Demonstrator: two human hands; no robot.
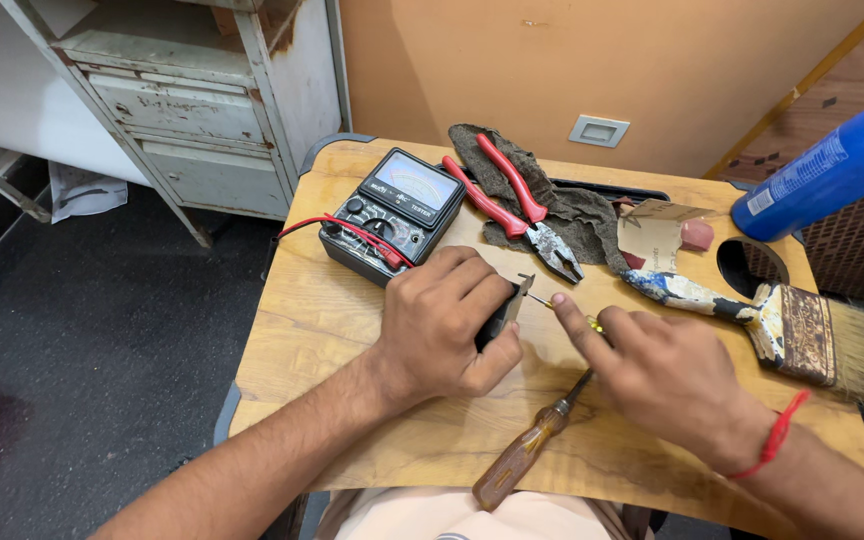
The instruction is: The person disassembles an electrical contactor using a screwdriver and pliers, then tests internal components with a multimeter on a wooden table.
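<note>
**Two hands on a small part at the wooden desk**

Head view: the left hand (447,325) has its fingers closed around a small dark metal part (508,306) at the middle of the desk (322,320). The right hand (667,372) pinches a thin yellow-handled screwdriver (562,308), its tip against the part. Nearby lie a brown-handled screwdriver (524,452), red pliers (517,205), a multimeter (392,212) and a paintbrush (752,315). A grey metal cabinet (202,100) stands against the wall.

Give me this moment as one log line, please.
left hand: holds small dark part | right hand: works thin screwdriver at it | nearby: multimeter, pliers
</note>
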